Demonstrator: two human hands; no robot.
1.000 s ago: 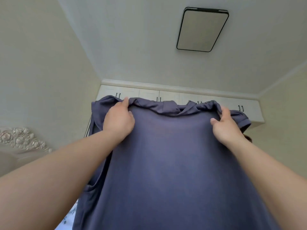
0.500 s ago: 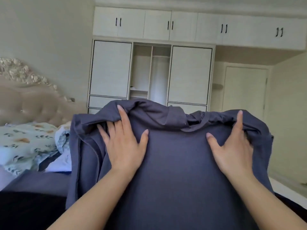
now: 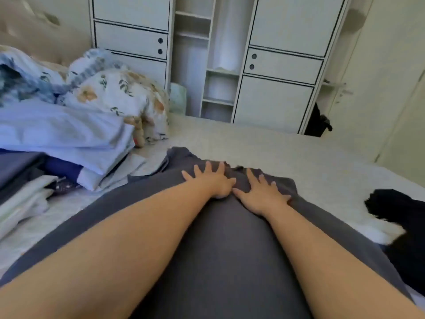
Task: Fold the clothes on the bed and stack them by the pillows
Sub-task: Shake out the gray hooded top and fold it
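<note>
Fingers (image 3: 208, 168) of your left hand (image 3: 212, 180) were spread and flat, pressing the grey garment (image 3: 220, 238) near its bunched top edge; nothing was pinched. Your right hand (image 3: 262, 195) lay just beside it, fingers likewise splayed and flat on the cloth, with its thumb tip close to the left hand's heel. Both forearms reached forward from the lower corners of the view, converging over the garment.

The garment lay on the bed (image 3: 287, 153), running from the bottom edge of the view up to your hands. Its lower part was cut off by the frame and partly covered by your arms; the neckline was crumpled and blurred, so its shape was hard to read. A black item (image 3: 395, 208) at the right edge was too dark to identify. The clothes stack (image 3: 57, 143) and floral pillows (image 3: 119, 97) sat to the left, well apart from your hands; the wardrobe (image 3: 276, 65) stood behind.

Compared with half a second earlier: the garment was then held up in front of the wardrobe, hands wide apart on its shoulders. It was now down on the bed, hands together.
</note>
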